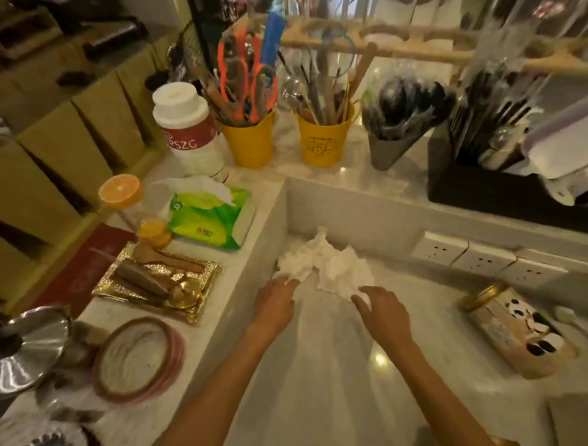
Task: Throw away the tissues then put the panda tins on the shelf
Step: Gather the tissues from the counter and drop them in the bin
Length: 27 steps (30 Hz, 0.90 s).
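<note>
Crumpled white tissues [324, 264] lie in a heap on the lower marble counter [330, 374], near its back left corner. My left hand [273, 305] reaches in from below, and its fingertips touch the heap's left edge. My right hand [384, 314] is spread with fingers apart, fingertips at the heap's right edge. Neither hand has closed on anything. A panda tin [515, 330] with a gold lid lies on its side at the right of the counter, well clear of my right hand.
On the raised ledge at left sit a green tissue pack [213, 216], a gold tray [157, 281], a round plate [138, 357] and a steel lid [21, 353]. Yellow utensil buckets [252, 141], a white bottle [189, 129] and a black rack [507, 193] line the back. Wall sockets [484, 259] sit behind the counter.
</note>
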### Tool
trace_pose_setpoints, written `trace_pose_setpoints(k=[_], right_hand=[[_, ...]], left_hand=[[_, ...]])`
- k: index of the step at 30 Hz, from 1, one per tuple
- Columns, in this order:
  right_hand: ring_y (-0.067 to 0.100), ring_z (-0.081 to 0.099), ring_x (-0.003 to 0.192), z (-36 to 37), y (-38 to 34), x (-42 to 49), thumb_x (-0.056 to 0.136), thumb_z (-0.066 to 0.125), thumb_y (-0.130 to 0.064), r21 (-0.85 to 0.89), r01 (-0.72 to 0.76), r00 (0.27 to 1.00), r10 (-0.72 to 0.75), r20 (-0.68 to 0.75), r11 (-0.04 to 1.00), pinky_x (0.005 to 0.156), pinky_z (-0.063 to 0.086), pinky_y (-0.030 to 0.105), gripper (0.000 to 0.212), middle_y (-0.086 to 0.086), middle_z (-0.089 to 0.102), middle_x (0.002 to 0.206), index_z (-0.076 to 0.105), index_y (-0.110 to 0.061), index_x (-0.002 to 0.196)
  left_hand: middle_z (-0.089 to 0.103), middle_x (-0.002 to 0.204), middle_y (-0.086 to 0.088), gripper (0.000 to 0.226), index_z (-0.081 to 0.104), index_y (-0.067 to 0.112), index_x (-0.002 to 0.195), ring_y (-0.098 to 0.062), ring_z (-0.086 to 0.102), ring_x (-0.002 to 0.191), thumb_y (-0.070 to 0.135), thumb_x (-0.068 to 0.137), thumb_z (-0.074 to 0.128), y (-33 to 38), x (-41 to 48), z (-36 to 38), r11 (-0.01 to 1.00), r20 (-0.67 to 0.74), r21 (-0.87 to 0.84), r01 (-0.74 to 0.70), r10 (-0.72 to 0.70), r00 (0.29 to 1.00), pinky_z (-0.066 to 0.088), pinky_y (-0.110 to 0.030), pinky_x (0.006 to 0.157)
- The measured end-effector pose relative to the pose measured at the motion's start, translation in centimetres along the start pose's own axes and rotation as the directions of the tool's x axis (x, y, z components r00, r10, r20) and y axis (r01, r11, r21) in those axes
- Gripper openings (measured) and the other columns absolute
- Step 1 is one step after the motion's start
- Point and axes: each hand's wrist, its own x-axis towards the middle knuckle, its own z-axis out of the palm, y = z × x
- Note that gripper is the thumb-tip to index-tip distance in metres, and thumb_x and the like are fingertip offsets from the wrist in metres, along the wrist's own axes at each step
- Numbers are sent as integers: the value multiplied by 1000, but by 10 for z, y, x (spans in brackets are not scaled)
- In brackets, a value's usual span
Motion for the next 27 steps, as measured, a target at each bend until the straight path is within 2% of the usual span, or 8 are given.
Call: trace_pose_setpoints(k=[5,9,12,15,20,23,25,27], right_hand=[[32,51,118,18,-24,48,86,68,-50,136,-232,973,232,19,963,87,50,43,64,13,50,131,44,-16,135],[32,48,117,39,-32,64,87,65,-53,91,-310,950,304,74,946,88,52,43,62,12,47,130,43,-16,132],[30,49,115,51,-29,61,94,56,-47,16,-289,957,288,33,957,88,51,38,50,13,52,126,48,-9,125],[28,53,106,56,-21,53,98,54,-32,105,-262,965,264,-6,959,81,49,37,31,13,58,117,54,-6,115],[27,55,91,57,-8,17,89,61,-17,243,-217,972,231,-34,945,73,47,36,10,8,62,97,56,-11,95],[25,52,92,58,5,-12,88,57,-13,402,-138,986,164,-31,905,80,50,38,24,5,55,100,54,-19,111],[26,52,94,59,15,-27,91,51,-12,373,-109,991,131,-34,921,83,50,36,31,7,45,108,56,-22,120],[29,54,102,62,23,-36,93,52,-14,361,-147,987,161,-8,921,83,50,34,34,9,44,119,55,-20,126]], left_hand=[[20,163,-3,57,21,27,154,-25,26,146,27,102,44,2,49,11,996,-8,86,26,-26,1000,29,-41,116],[32,157,-3,49,31,24,150,-23,32,140,17,102,40,2,57,29,988,-16,152,-10,13,1000,26,-35,116],[45,142,-4,40,45,21,137,-24,43,128,8,98,47,4,53,35,994,-70,105,27,-20,997,39,-34,105],[54,126,-8,37,46,14,128,-22,53,109,-2,94,50,3,43,37,991,-95,115,65,-54,994,47,-30,88],[55,123,-7,39,44,16,131,-23,53,110,3,95,46,-6,24,41,984,-89,169,56,-41,995,42,-32,90],[54,123,-7,37,48,19,131,-24,47,114,10,95,46,-12,7,55,977,-49,209,30,-21,999,36,-32,93],[52,123,-6,35,50,22,132,-25,45,115,14,98,45,-15,-3,66,981,-55,187,59,-50,997,35,-31,93],[49,129,-7,30,54,23,129,-25,43,119,20,99,47,-14,-9,72,985,-73,143,96,-87,994,38,-31,94]])
